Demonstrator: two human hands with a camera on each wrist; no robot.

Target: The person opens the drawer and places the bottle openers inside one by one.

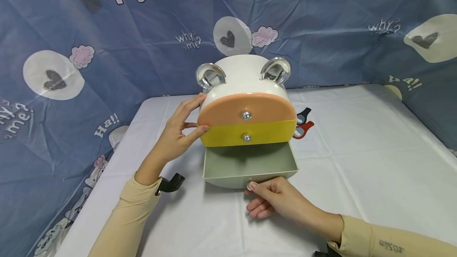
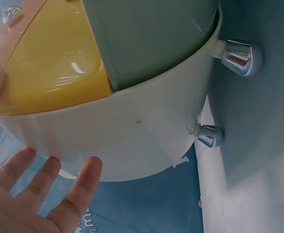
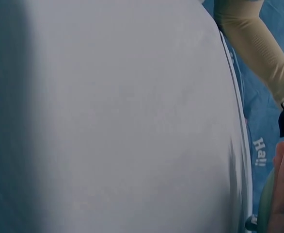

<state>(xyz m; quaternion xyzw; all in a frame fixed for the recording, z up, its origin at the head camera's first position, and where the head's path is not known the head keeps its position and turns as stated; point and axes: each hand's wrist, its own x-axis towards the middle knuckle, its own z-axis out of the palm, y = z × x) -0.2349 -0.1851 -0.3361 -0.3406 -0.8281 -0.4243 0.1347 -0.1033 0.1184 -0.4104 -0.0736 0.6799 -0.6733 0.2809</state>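
A small white drawer cabinet (image 1: pixel 242 70) with two shiny silver ears stands on the table. Its front has an orange drawer (image 1: pixel 223 112), a yellow drawer (image 1: pixel 221 136) and a pale green drawer (image 1: pixel 221 182) at the bottom, which is pulled out. My left hand (image 1: pixel 176 132) rests against the cabinet's left side, thumb at the front edge; in the left wrist view its spread fingers (image 2: pixel 79 194) touch the white side wall. With thumb and forefinger my right hand (image 1: pixel 280 199) pinches the green drawer's knob (image 1: pixel 249 184), its other fingers loosely bent below.
Red-handled scissors (image 1: pixel 304 129) and a black handle (image 1: pixel 304 115) stick out behind the cabinet's right side. A white cloth (image 1: pixel 375 162) covers the table. Patterned blue fabric (image 1: pixel 150 23) hangs behind and at both sides. Silver feet (image 2: pixel 239 58) show under the cabinet.
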